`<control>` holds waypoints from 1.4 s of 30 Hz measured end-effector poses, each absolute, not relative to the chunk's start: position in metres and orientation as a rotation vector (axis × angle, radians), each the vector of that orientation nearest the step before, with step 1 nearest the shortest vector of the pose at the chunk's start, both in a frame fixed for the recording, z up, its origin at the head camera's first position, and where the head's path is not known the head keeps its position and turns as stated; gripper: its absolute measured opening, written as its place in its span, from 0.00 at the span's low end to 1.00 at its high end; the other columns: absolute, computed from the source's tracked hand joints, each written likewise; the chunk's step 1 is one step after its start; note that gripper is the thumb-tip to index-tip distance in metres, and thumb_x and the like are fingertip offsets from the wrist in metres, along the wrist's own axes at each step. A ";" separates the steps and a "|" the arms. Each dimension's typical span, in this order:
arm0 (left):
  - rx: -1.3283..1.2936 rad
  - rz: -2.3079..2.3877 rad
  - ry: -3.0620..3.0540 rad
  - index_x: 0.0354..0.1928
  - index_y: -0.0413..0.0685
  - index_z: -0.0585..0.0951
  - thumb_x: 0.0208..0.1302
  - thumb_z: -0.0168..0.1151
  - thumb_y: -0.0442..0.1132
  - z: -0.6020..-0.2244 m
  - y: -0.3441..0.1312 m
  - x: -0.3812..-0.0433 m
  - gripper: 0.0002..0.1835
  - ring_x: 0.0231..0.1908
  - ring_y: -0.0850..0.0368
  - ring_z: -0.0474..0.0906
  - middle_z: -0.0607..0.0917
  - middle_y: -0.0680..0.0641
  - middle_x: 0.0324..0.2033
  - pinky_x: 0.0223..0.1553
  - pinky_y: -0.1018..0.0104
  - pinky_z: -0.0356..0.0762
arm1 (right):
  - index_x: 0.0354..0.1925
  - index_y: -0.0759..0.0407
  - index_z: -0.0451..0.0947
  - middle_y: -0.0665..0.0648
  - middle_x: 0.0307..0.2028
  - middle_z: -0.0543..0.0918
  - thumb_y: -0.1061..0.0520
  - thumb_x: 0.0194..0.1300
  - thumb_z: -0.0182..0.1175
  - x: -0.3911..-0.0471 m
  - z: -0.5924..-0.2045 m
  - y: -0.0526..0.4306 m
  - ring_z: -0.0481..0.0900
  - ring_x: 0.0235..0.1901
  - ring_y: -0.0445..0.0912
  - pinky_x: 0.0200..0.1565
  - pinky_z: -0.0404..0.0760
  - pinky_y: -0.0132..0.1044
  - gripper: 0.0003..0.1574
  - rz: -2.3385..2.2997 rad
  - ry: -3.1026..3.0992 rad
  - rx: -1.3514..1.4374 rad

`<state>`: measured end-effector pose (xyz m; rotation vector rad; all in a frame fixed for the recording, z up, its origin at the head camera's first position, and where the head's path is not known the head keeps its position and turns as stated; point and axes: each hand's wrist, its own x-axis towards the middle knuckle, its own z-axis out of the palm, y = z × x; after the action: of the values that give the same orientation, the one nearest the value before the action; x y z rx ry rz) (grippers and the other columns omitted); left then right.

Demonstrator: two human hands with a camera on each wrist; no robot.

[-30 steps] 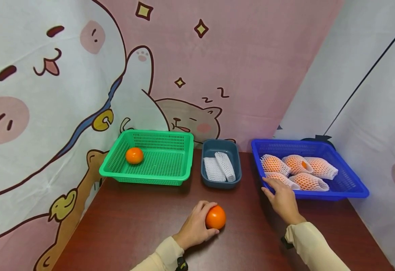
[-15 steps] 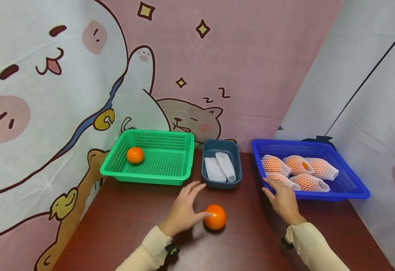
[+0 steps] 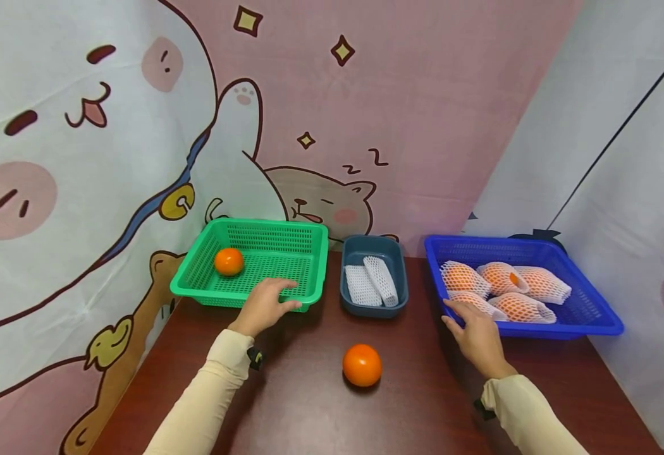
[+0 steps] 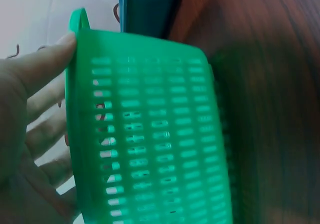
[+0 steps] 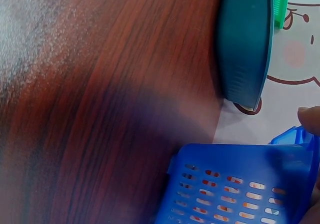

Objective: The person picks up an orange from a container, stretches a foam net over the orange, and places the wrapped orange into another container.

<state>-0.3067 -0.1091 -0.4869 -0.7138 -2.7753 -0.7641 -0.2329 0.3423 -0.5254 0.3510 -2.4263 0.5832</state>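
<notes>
At the front rim of the green basket (image 3: 303, 302) is my left hand (image 3: 265, 306), fingers spread over the inside and thumb by the rim. The left wrist view shows the thumb (image 4: 47, 61) alongside the rim and the other fingers behind the slotted wall. One bare orange (image 3: 229, 261) sits in that basket's left part. Another orange (image 3: 362, 365) stands alone on the table, apart from both hands. My right hand (image 3: 477, 338) rests on the front left rim of the blue basket (image 3: 590, 309), which holds several oranges in white foam nets (image 3: 520, 308).
Between the baskets stands a small dark blue-grey tub (image 3: 346, 303) with two folded white foam nets (image 3: 373, 282) in it. The brown wooden table (image 3: 309, 411) ends at a printed cartoon cloth (image 3: 423, 126) behind and at the sides.
My left hand has let go of the orange on the table and moved left and away from me to the green basket's front rim. The right hand has stayed on the blue basket.
</notes>
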 end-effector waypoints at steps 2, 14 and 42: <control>-0.728 -0.794 -2.784 0.50 0.50 0.85 0.56 0.73 0.47 -0.487 -0.112 -0.308 0.20 0.51 0.48 0.78 0.85 0.49 0.48 0.55 0.52 0.72 | 0.49 0.63 0.82 0.64 0.44 0.84 0.63 0.52 0.72 -0.234 -0.525 0.342 0.81 0.44 0.61 0.44 0.75 0.56 0.24 0.586 -2.428 0.343; -0.785 -0.845 -2.711 0.45 0.53 0.88 0.56 0.72 0.47 -0.491 -0.112 -0.311 0.15 0.47 0.52 0.81 0.87 0.53 0.41 0.51 0.55 0.76 | 0.52 0.71 0.77 0.71 0.47 0.79 0.60 0.56 0.70 -0.250 -0.492 0.319 0.72 0.50 0.67 0.55 0.64 0.60 0.26 0.713 -2.376 0.226; -0.742 -0.892 -2.736 0.41 0.52 0.89 0.55 0.73 0.45 -0.498 -0.116 -0.311 0.12 0.46 0.51 0.81 0.88 0.53 0.39 0.50 0.54 0.76 | 0.48 0.69 0.79 0.70 0.44 0.82 0.60 0.58 0.61 -0.389 -0.509 0.222 0.81 0.41 0.64 0.41 0.79 0.59 0.20 0.437 -3.216 0.010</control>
<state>-0.3106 -0.1155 -0.4982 -0.7420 -2.7360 -0.8919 -0.3891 0.2215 -0.5094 0.0102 -3.2155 0.4366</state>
